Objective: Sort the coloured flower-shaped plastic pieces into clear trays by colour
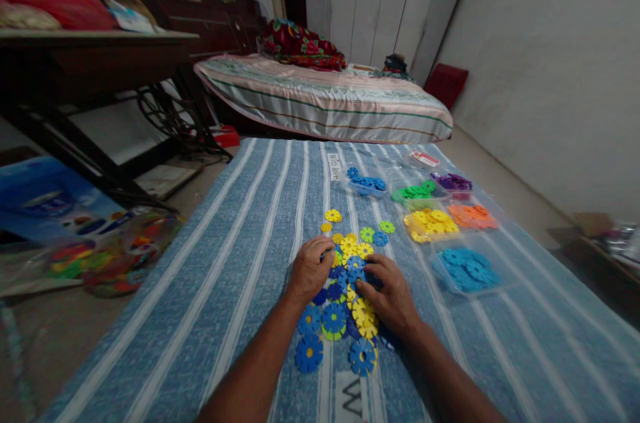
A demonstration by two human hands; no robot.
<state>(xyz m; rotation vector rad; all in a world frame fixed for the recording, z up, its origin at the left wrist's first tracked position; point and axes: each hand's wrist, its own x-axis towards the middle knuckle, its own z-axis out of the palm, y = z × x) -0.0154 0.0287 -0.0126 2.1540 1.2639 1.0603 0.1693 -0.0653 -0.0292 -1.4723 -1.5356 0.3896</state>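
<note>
Between left grip [313, 268] and right grip [389, 291] — notched discs [335, 290], loose, mixed colours

At twelve o'clock, a bed [325, 100] bears a red floral bundle [305, 44]; at one, a pale wardrobe [370, 10]; at two, a red object [447, 83]; at nine, a blue package [50, 200]; at ten, a red bag [65, 6] on a table [95, 60]

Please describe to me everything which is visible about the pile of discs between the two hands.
The pile is a loose spread of flat, round, plastic-looking discs with notched rims; many show a central hole. Colours are yellow, lime green, blue and dark blue. Most lie flat, many overlapping, on the striped cloth. The left hand is at its left edge, its fingertips partly hidden; the right hand reaches over its right side.
</note>
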